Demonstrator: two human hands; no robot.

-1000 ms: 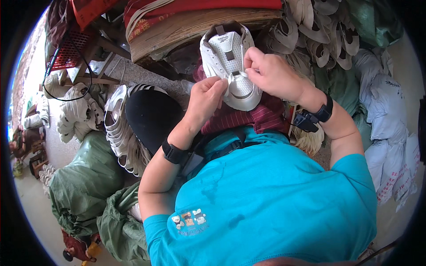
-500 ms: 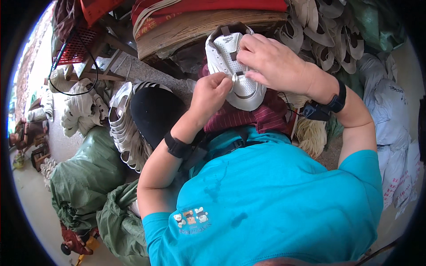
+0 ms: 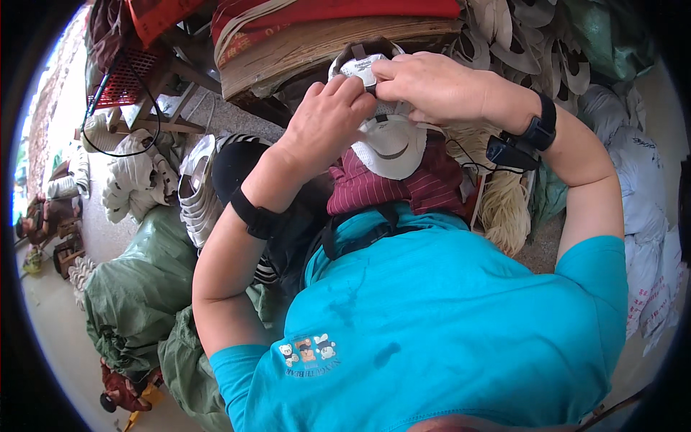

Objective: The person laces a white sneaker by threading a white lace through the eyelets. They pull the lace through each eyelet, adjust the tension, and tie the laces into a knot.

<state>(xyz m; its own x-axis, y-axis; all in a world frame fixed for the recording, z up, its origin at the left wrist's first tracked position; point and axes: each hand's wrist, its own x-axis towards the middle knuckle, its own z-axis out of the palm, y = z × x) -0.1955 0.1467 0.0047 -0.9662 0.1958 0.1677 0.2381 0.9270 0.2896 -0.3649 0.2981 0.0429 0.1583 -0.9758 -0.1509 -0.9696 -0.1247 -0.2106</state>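
Observation:
Both hands hold a white shoe upper (image 3: 392, 144) over my lap, above a striped maroon cloth (image 3: 392, 189). My left hand (image 3: 324, 122) pinches its near-left side with fingers closed on the material. My right hand (image 3: 432, 86) covers the top of it and grips the far edge by the tongue. Each wrist wears a black band, and the right one carries a small black device (image 3: 512, 151). Much of the upper is hidden under my hands.
A stack of white uppers (image 3: 198, 191) and a black bag (image 3: 241, 162) sit at my left. Green sacks (image 3: 137, 288) lie lower left. Red and tan sheet stacks (image 3: 324, 36) fill the bench ahead. More white uppers (image 3: 533, 50) and white sacks (image 3: 640, 216) are at the right.
My hands have drawn closer together on the white upper and moved toward its far end; the right hand now covers its top and the left has shifted up beside it.

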